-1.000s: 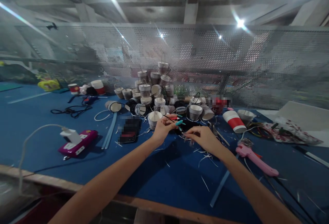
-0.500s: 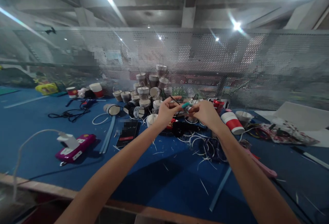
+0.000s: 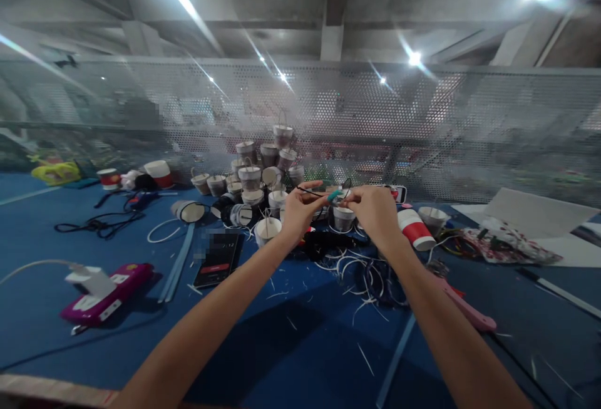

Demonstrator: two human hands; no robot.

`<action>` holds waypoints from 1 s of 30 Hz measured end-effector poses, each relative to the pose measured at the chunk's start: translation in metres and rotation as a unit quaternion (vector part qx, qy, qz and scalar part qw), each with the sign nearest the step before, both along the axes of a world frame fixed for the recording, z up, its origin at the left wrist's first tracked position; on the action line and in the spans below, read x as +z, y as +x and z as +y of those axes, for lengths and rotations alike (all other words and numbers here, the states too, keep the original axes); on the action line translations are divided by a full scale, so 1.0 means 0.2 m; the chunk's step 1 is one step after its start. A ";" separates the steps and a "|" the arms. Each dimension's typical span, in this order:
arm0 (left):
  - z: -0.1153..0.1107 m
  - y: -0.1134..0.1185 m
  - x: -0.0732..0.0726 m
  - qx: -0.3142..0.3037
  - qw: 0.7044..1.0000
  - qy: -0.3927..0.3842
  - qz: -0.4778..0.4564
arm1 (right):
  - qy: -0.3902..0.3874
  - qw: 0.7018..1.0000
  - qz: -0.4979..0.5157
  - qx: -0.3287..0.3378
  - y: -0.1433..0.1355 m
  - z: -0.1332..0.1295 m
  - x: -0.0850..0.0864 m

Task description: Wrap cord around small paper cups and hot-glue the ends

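My left hand (image 3: pixel 301 212) is closed in a pinch, with a thin black cord (image 3: pixel 310 191) running across its fingers. A small teal piece (image 3: pixel 334 195), whose kind I cannot make out, sits at those fingertips. Close by, my right hand (image 3: pixel 375 208) pinches at the other side of the teal piece; what lies between its fingers is hidden. Below both hands are a small pale cup (image 3: pixel 344 218) and a black bundle (image 3: pixel 328 245). Behind my left hand stands a stack of small grey-and-white cups with looped handles (image 3: pixel 250 177).
A phone (image 3: pixel 218 260) and a purple power strip with a white plug (image 3: pixel 107 295) lie to the left. White cord scraps (image 3: pixel 350 268) litter the blue table (image 3: pixel 263 359). A red-and-white cup (image 3: pixel 417 230) and a pink-handled tool (image 3: pixel 469 309) are at the right.
The view has shifted, so the table things appear further left and lower. The black cord lies more level across my left fingers. Both hands stay close together around the teal piece.
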State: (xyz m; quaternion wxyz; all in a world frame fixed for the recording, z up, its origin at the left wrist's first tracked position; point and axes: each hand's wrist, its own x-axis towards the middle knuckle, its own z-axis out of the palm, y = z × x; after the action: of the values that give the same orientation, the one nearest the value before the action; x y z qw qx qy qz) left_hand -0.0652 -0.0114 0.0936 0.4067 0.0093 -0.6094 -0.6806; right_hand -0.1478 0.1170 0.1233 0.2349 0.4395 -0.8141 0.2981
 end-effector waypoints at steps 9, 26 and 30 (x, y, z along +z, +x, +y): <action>-0.03 0.02 0.02 0.007 1.000 0.007 0.001 | -0.020 0.997 -0.048 0.051 0.01 -0.02 -0.01; -0.12 0.04 0.06 -0.002 1.000 -0.024 0.021 | 0.097 0.982 -0.134 0.093 -0.10 0.06 0.02; -0.12 0.04 0.06 -0.003 1.000 -0.018 0.020 | 0.077 0.988 -0.116 0.073 -0.09 0.06 0.02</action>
State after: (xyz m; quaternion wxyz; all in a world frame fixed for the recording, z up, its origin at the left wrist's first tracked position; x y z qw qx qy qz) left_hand -0.0582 -0.0361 0.1053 0.4172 -0.0136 -0.6130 -0.6708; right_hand -0.1657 0.1290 0.1268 0.0822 0.4768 -0.8222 0.2999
